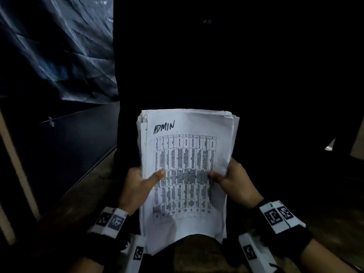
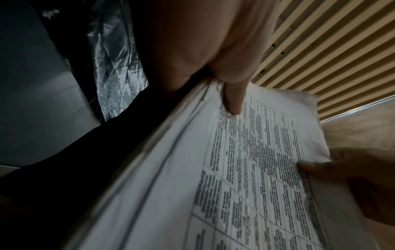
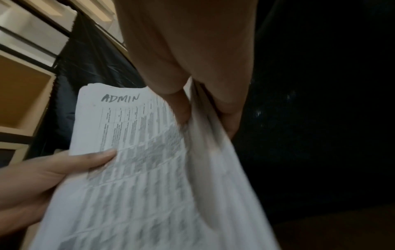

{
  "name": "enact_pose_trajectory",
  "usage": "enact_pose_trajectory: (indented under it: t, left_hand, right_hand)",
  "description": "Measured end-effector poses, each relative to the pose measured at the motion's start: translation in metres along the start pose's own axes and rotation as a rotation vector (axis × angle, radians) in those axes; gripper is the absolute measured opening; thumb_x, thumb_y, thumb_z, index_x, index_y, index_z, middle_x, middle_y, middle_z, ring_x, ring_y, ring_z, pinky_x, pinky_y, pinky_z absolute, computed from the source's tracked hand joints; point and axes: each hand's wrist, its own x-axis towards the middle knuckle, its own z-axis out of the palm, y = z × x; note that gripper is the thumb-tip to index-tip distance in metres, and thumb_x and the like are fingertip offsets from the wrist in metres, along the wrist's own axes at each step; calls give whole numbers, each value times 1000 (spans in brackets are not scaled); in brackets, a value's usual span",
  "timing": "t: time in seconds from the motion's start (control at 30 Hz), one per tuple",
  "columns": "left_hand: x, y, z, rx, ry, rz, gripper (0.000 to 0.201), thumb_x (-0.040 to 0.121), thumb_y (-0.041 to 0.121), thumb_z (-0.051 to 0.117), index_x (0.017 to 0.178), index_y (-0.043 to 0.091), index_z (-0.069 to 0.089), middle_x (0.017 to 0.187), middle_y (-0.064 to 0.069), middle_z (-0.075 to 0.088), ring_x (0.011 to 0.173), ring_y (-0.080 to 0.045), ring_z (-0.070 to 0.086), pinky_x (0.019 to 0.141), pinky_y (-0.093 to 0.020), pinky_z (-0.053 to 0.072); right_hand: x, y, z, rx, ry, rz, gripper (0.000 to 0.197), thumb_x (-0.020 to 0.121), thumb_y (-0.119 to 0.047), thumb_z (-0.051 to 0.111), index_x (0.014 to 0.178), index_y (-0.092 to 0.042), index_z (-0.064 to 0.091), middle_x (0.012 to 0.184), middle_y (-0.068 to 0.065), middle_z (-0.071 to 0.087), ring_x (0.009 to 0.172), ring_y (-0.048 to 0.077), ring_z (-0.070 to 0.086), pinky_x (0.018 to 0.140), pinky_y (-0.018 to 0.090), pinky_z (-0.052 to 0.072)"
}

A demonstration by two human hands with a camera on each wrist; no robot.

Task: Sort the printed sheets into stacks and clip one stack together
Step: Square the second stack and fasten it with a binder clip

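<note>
Two thumbs atop sheets (image 1: 187,154), left hand (image 1: 137,186), right hand (image 1: 234,180).

The stack of sheets (image 1: 187,164) sits between the left hand (image 1: 137,186) and the right hand (image 1: 234,180), thumbs on top.

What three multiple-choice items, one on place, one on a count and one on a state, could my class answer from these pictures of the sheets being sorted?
1. Where is the word ADMIN handwritten on the top sheet?
A. above the printed table
B. below the table
C. on the back

2. How many hands hold the stack of sheets?
A. none
B. one
C. two

3. How is the stack?
A. lying flat on a desk
B. held up in the air
C. rolled into a tube

Key: 1 A, it sits above the grid. 2 C, the left hand and right hand each pinch a side edge. 3 B, both thumbs press the top sheet with the fingers behind.
</note>
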Motion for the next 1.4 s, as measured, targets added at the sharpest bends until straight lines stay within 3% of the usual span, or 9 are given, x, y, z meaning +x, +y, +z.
enact_pose_trajectory:
  t: [0.13,0.3,0.47,0.57,0.67,0.77,0.9,1.07,1.4]
  left_hand:
    - [-4,-1,4,-15,67,11,9,76,15,76,74,20,68,61,19,69,65,-8,66,64,-23,57]
    - [-10,7,15,16,89,120,33,78,16,74,108,7,65,103,-8,61,45,19,52,50,0,45]
    - [-3,6,27,0,33,97,56,60,52,70,104,18,66,98,-9,65,57,9,63,57,-2,49]
    - [-8,9,39,-37,47,107,34,58,54,69,80,27,68,85,1,68,51,21,55,61,-12,53]
    - [-17,14,48,-51,59,113,33,67,43,72,90,21,67,80,-3,66,47,20,54,84,-37,49]
    - [-19,13,53,-40,64,126,23,74,31,74,90,17,66,73,7,64,50,18,56,88,-43,50]
    - [-20,9,49,-59,28,111,19,70,33,76,79,20,67,57,31,65,76,-15,67,90,-52,52]
    - [-17,2,45,-63,36,158,13,76,19,76,84,23,67,60,38,63,63,17,61,85,-37,51]
    - [-15,-14,26,-110,58,185,14,67,30,76,78,26,69,68,32,69,72,10,66,69,-16,56]
  right_hand:
    - [-15,1,-45,-311,-78,139,56,78,-47,69,123,-19,48,106,-11,54,95,6,53,81,23,44]
    - [-61,35,-127,-543,-218,295,31,82,-36,69,106,-17,63,99,-3,58,96,13,57,76,24,44]
    - [-107,72,-170,-773,-286,490,29,78,-34,68,95,-10,66,97,9,69,93,26,66,76,36,54]
    - [-128,89,-179,-853,-318,621,31,75,-43,68,80,-14,58,98,9,68,86,23,64,68,31,49]
    - [-138,94,-179,-855,-352,699,32,83,-36,65,95,-7,63,104,11,64,98,26,63,70,28,43]
    - [-141,103,-174,-854,-338,677,15,86,-20,60,76,-11,54,98,14,63,97,30,64,68,29,42]
    - [-135,104,-168,-852,-300,596,25,81,-11,63,63,-17,48,79,6,61,72,22,64,58,27,46]
    - [-117,63,-154,-246,-77,424,20,80,5,63,87,-14,59,74,3,69,58,14,70,50,25,54]
    - [-81,-4,-71,923,-37,598,20,85,2,42,79,6,60,69,16,58,58,22,61,56,32,58]
